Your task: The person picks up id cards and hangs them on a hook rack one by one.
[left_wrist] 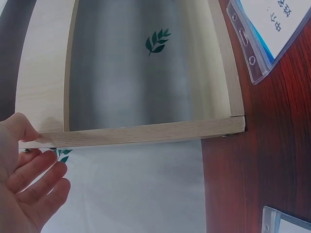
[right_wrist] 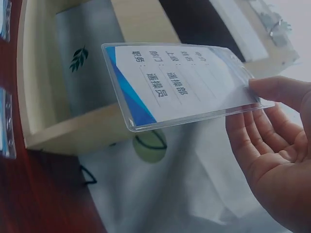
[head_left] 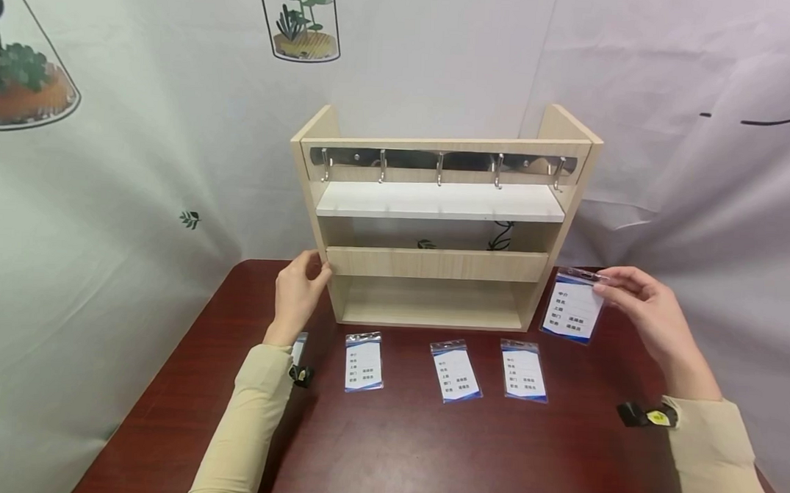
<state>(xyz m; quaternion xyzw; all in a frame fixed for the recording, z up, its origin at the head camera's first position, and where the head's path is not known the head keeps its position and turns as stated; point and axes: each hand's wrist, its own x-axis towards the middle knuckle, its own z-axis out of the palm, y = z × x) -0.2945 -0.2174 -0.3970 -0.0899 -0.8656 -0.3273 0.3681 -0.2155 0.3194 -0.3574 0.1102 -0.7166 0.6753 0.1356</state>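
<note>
My right hand (head_left: 653, 324) pinches an ID badge (head_left: 572, 307) in a clear plastic holder by its top corner, thumb on the front. The badge hangs beside the shelf's lower right corner, its printed white and blue face turned to me. In the right wrist view the badge (right_wrist: 170, 85) is tilted, its slotted end at my fingertips. My left hand (head_left: 298, 290) grips the left side panel of a small wooden shelf (head_left: 437, 264). Up close, the left thumb (left_wrist: 22, 128) lies on the panel's front edge and the fingers are curled beside it.
A metal rail with several hooks (head_left: 440, 167) runs across the shelf's top. On the dark red table (head_left: 452, 455) lie more badges: a left one (head_left: 364, 363), a middle one (head_left: 456, 373) and a right one (head_left: 523, 371). My left forearm partly hides another badge (head_left: 298, 347). Patterned cloth (head_left: 139, 191) hangs behind.
</note>
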